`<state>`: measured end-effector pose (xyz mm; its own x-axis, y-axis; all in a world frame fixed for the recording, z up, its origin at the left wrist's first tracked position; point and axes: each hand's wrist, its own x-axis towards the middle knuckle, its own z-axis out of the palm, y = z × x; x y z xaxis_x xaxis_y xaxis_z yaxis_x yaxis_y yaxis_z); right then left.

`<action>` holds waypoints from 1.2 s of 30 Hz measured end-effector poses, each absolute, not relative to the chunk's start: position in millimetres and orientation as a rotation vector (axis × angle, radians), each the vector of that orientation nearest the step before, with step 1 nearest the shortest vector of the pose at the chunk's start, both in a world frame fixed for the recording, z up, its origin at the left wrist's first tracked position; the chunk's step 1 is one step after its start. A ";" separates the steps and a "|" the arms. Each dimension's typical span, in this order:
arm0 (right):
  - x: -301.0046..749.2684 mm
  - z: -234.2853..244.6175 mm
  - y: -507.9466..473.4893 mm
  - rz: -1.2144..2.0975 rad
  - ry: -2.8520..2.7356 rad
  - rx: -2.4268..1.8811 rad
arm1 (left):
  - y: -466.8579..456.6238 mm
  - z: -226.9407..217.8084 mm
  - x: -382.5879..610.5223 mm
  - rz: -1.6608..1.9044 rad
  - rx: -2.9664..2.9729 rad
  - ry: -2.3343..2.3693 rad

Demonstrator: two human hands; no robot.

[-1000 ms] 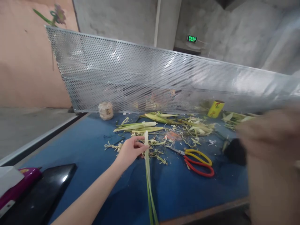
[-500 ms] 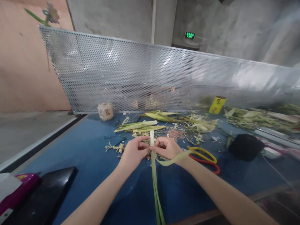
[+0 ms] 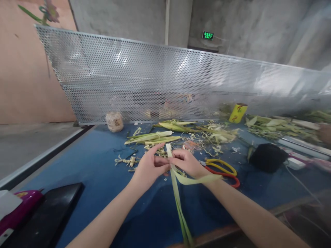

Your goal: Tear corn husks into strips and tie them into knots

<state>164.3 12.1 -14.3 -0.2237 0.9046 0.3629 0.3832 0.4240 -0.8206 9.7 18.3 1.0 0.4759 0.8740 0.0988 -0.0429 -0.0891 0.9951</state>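
Long pale-green corn husk strips [image 3: 178,197] hang from between my two hands over the blue table [image 3: 103,193]. Their folded whitish top end [image 3: 168,148] stands up above my fingers. My left hand [image 3: 150,166] pinches the strips from the left, with the index finger stretched upward. From the right, my right hand [image 3: 188,164] holds them with curled fingers and thumb. One loose strip [image 3: 192,179] bends off across my right wrist. Just behind the hands lie more husk pieces [image 3: 155,136] and thin shreds. A small knotted husk piece [image 3: 129,161] rests left of my left hand.
Scissors with red and yellow handles [image 3: 222,168] lie right of my right hand. Further right are a black fuzzy object [image 3: 267,157] and a husk pile [image 3: 274,125]. A yellow roll [image 3: 238,113] and wrapped bundle [image 3: 114,121] stand before the perforated metal screen [image 3: 144,75].
My left index finger has lifted away from the strips and straightened. The strips' lower ends have swung to the right. The camera view has shifted slightly.
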 end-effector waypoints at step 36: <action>199.7 6.0 24.7 1.287 -0.836 -0.526 | 63.3 26.2 25.4 0.514 2.414 1.121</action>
